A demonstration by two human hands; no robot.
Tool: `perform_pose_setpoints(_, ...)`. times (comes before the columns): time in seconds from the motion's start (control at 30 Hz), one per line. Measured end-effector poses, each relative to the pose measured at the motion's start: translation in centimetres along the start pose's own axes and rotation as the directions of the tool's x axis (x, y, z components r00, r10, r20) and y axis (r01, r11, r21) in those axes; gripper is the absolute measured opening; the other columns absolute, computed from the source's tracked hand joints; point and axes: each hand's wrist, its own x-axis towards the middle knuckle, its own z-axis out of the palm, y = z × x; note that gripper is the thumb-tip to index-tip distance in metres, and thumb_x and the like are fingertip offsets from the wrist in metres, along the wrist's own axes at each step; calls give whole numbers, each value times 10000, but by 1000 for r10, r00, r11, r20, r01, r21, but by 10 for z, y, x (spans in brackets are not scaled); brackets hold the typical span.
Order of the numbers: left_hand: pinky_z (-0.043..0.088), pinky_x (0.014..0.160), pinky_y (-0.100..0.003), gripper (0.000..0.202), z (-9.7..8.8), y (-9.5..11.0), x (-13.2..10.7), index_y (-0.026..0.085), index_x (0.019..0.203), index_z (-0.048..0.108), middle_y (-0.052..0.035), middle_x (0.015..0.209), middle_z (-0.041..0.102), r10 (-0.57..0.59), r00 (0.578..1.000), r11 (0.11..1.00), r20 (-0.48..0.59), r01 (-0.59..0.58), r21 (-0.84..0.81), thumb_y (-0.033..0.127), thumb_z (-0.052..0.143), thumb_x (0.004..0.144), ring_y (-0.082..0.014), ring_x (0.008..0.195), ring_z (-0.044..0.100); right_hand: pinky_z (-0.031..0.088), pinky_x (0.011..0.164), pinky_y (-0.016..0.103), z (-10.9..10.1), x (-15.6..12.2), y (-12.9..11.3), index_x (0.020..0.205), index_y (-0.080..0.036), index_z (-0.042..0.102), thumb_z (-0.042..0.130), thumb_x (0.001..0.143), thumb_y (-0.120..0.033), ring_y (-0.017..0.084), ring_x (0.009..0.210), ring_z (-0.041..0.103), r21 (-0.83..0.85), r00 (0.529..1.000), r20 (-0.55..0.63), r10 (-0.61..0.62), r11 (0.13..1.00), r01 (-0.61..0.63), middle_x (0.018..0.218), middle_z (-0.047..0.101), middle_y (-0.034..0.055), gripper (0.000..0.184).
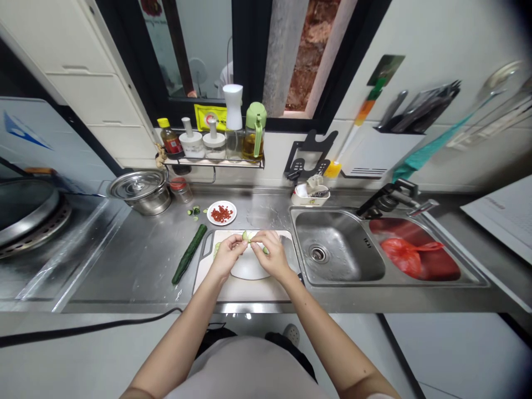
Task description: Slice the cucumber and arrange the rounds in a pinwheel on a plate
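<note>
Green piece (245,236), pinched by left fingers (235,241) and right fingers (264,239), plate (223,223) of red bits (221,213)

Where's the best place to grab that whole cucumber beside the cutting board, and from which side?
Probably around the middle of the cucumber, from above and slightly from its left, closing across its width. It is long and slim and lies aslant on the steel counter, so a central hold should balance it; the cutting board sits close on its right.

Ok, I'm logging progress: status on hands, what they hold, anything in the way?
Left hand and right hand pinching small green piece above cutting board. Apparent knife blade beneath hands. Cucumber left of board.
</note>
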Motion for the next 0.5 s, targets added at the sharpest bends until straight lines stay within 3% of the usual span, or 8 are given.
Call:
perform_pose_setpoints(0.2,357,592,-204,380,3,-5,1,152,794,645,25,667,582,119,993,992,-27,-118,36,472,775,635,-74,596,464,442,799,335,5,-2,1,841,-220,640,558,909,-293,188,903,566,100,996,-27,81,992,-78,872,631,43,129)
perform_pose_setpoints(0.5,315,524,-189,397,11,-7,0,154,798,630,39,641,549,122,991,993,-63,-122,6,473,782,616,-52,536,413,436,638,253,8,-3,5,735,-208,623,572,864,-375,162,808,578,279,950,37,309,910,-307,795,632,37,217)
